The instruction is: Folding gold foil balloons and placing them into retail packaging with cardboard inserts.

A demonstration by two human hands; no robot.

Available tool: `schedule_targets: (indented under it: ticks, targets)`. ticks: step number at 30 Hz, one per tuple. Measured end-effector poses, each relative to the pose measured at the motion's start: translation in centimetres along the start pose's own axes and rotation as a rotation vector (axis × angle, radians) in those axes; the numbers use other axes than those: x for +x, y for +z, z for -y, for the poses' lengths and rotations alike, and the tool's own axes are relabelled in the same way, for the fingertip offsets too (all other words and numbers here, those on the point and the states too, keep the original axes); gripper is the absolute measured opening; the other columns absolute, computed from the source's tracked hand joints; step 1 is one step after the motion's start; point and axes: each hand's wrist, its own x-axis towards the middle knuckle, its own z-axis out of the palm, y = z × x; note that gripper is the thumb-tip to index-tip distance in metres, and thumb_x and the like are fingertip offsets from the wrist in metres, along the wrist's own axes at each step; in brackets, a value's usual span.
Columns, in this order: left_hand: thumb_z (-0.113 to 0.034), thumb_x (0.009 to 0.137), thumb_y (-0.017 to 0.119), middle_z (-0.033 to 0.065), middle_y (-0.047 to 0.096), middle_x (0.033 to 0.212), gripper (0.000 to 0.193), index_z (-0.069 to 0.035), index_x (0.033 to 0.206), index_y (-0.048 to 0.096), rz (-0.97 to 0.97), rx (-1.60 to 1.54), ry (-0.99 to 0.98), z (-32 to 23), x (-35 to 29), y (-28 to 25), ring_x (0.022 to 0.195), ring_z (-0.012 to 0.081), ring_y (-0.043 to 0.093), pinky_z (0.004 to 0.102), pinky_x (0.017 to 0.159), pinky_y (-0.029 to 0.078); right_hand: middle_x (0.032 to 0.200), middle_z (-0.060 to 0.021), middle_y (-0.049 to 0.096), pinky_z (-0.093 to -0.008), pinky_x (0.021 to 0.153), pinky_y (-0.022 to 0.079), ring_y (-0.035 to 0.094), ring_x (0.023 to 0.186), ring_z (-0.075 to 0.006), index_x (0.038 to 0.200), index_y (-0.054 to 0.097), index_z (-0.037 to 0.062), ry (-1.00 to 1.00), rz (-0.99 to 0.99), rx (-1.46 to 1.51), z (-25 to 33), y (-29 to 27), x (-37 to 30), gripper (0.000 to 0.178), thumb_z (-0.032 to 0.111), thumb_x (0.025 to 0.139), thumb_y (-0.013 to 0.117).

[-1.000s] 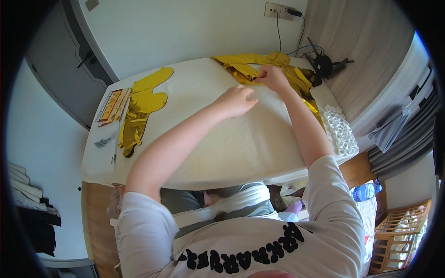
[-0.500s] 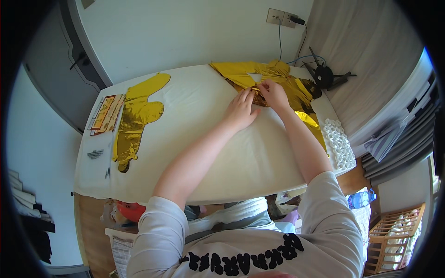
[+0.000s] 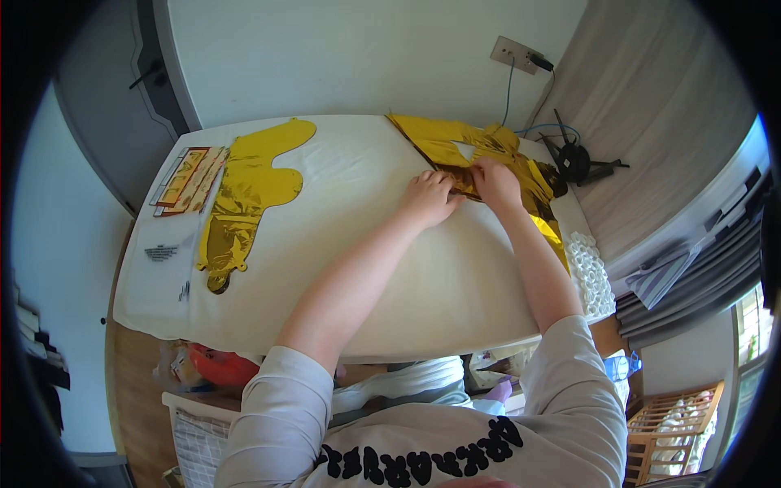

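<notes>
A pile of crumpled gold foil balloons [image 3: 439,132], flat and without air, lies at the far right of the table. My left hand [image 3: 429,199] has its fingers curled over the near edge of this foil, thumb toward the right hand. Just beside it, my right hand [image 3: 498,187] pinches the same foil between thumb and fingers. The exact piece between the fingertips is partly hidden. Another flat gold foil balloon [image 3: 248,183], with rounded lobes and small tabs, is spread out on the left half of the table, apart from both hands.
Left on the white-covered table [image 3: 350,268] are patterned packets [image 3: 189,180] and a clear plastic bag [image 3: 159,268]. At the right lie white rings [image 3: 590,276] and a black router [image 3: 573,163] with cables. A wooden cabinet [image 3: 643,106] borders the right side.
My left hand's fingers, stretched flatter before, are now curled onto the foil edge. My right hand keeps its pinch. The whole view has shifted slightly.
</notes>
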Motion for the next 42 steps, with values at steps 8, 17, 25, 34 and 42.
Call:
schedule_targets:
  ticks: [8, 17, 25, 34, 42]
  targets:
    - [-0.048, 0.103, 0.053, 0.0111, 0.058, 0.139, 0.044, -0.012, 0.126, 0.065, 0.065, -0.065, -0.009, -0.8, 0.3, -0.8, 0.132, 0.0315, 0.051, 0.0505, 0.11, 0.039, 0.101, -0.0174, 0.075, -0.0499, 0.083, 0.056, 0.07, 0.097, -0.0389, 0.115, 0.072, 0.0118, 0.165, -0.15, -0.007, -2.2, -2.3, 7.0, 0.028, 0.029, 0.098, 0.057]
    - [-0.047, 0.102, 0.056, 0.0076, 0.058, 0.138, 0.042, -0.015, 0.127, 0.064, 0.018, -0.085, -0.002, -0.5, -0.1, -0.3, 0.134, 0.0284, 0.049, 0.0487, 0.112, 0.038, 0.113, -0.0133, 0.074, -0.0485, 0.085, 0.056, 0.069, 0.104, -0.0355, 0.12, 0.071, 0.0121, 0.341, -0.119, -0.055, -1.1, -5.2, 13.8, 0.031, 0.031, 0.101, 0.054]
    - [-0.041, 0.096, 0.064, 0.0076, 0.06, 0.137, 0.042, -0.014, 0.128, 0.066, 0.003, -0.103, -0.003, -0.6, 0.0, -0.2, 0.133, 0.0285, 0.05, 0.0487, 0.11, 0.04, 0.107, -0.0129, 0.074, -0.0495, 0.083, 0.057, 0.07, 0.1, -0.0349, 0.115, 0.072, 0.0138, 0.033, -0.325, -0.241, -2.4, -9.3, 19.6, 0.028, 0.032, 0.101, 0.056]
    - [-0.041, 0.096, 0.064, 0.0062, 0.06, 0.136, 0.041, -0.014, 0.127, 0.066, 0.044, -0.07, -0.012, -0.3, 0.0, -0.1, 0.132, 0.0284, 0.051, 0.0479, 0.109, 0.041, 0.107, -0.0113, 0.074, -0.0479, 0.083, 0.057, 0.07, 0.1, -0.034, 0.117, 0.07, 0.0143, 0.088, -0.41, -0.241, -3.7, -14.9, 23.0, 0.03, 0.035, 0.105, 0.052]
    - [-0.04, 0.097, 0.064, 0.0056, 0.06, 0.133, 0.041, -0.013, 0.127, 0.065, 0.038, -0.054, -0.001, -0.1, -0.1, 0.0, 0.129, 0.0284, 0.051, 0.0471, 0.107, 0.041, 0.112, -0.01, 0.073, -0.0481, 0.087, 0.056, 0.068, 0.105, -0.0347, 0.118, 0.07, 0.015, 0.045, -0.633, -0.318, -6.2, -20.5, 24.1, 0.034, 0.036, 0.106, 0.047]
